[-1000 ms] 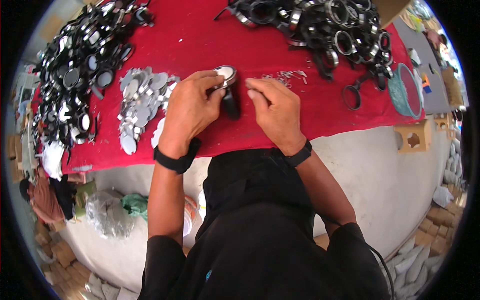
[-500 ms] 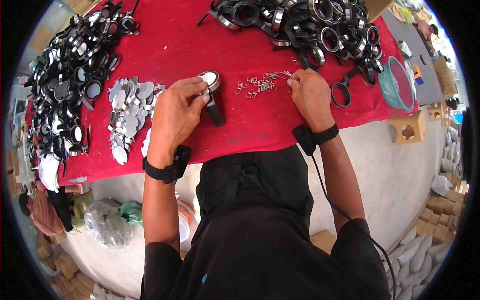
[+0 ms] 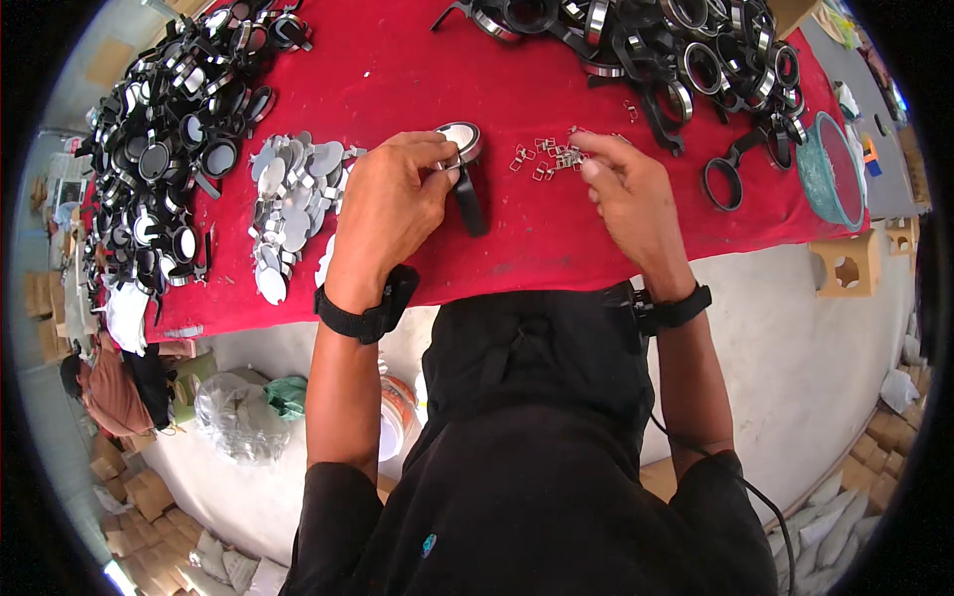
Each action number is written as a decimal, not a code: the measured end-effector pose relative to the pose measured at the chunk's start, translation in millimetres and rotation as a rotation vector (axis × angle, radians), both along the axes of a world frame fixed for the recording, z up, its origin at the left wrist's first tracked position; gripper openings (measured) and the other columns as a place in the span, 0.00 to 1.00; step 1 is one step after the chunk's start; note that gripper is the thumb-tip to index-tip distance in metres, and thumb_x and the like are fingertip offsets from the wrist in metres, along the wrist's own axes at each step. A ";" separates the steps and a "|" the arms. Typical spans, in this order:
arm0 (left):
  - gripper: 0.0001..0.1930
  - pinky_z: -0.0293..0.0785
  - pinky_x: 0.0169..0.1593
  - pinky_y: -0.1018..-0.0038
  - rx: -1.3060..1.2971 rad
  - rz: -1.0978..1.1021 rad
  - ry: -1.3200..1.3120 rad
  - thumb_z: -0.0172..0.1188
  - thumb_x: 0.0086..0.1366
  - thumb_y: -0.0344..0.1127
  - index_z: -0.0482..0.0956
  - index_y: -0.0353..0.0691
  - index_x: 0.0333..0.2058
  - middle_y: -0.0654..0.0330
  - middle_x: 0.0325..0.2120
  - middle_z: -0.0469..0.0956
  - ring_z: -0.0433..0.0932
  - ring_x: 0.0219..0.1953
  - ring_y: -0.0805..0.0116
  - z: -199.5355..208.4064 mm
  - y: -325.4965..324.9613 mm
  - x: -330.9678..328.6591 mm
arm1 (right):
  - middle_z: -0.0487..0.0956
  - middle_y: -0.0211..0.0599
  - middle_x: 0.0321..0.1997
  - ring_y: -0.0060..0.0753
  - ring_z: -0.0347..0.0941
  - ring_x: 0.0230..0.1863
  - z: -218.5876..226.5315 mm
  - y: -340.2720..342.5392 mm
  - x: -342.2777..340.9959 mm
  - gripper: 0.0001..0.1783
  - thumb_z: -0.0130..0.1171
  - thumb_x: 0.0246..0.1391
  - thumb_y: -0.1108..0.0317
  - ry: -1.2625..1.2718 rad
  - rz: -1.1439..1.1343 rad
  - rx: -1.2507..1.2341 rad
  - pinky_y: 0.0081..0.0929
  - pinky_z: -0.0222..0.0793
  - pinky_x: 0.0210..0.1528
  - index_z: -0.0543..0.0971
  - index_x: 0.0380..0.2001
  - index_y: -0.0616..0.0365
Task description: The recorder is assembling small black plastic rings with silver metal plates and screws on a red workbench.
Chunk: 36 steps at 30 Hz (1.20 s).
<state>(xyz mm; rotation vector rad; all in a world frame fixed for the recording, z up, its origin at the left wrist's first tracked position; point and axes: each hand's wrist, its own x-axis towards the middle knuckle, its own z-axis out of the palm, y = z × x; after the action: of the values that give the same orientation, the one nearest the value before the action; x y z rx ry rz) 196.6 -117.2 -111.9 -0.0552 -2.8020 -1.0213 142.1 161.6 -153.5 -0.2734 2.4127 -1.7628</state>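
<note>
Black-handled round mirror [image 3: 460, 159] pinched in left hand [image 3: 390, 204]; right hand [image 3: 626, 189] fingertips closed over small metal clips [image 3: 549, 159].

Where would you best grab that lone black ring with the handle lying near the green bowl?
Probably by the straight handle of the black ring, coming from above. The handle points up toward the pile of black frames and lies flat on the red cloth, so fingers can pinch its two sides; the green bowl crowds the right.
</note>
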 end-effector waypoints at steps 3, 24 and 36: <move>0.18 0.83 0.65 0.60 -0.036 0.000 -0.038 0.71 0.67 0.24 0.91 0.33 0.55 0.44 0.56 0.90 0.89 0.59 0.45 3.0 1.8 -0.8 | 0.86 0.31 0.37 0.21 0.81 0.36 4.8 -22.3 8.8 0.12 0.64 0.73 0.73 -0.272 -0.014 -0.245 0.25 0.77 0.37 0.88 0.54 0.63; 0.14 0.85 0.62 0.61 -0.220 0.117 0.001 0.71 0.64 0.30 0.95 0.38 0.47 0.49 0.51 0.93 0.92 0.53 0.45 -0.5 17.3 -8.2 | 0.89 0.40 0.31 0.30 0.84 0.33 -36.1 -116.9 9.7 0.15 0.70 0.70 0.64 -0.251 -0.141 -0.397 0.35 0.79 0.40 0.91 0.43 0.70; 0.13 0.89 0.52 0.60 -0.134 0.171 0.157 0.69 0.59 0.28 0.96 0.37 0.42 0.50 0.46 0.93 0.93 0.43 0.45 -12.9 20.4 -4.8 | 0.90 0.58 0.37 0.60 0.89 0.42 -36.6 -123.1 9.7 0.17 0.70 0.68 0.58 -0.180 -0.182 -0.131 0.50 0.81 0.49 0.91 0.40 0.64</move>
<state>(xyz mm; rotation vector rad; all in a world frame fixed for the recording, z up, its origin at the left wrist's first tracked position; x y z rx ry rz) 191.8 -96.8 -124.7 0.0832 -2.6740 -0.7565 151.8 38.5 -190.0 0.0922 2.2625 -1.9321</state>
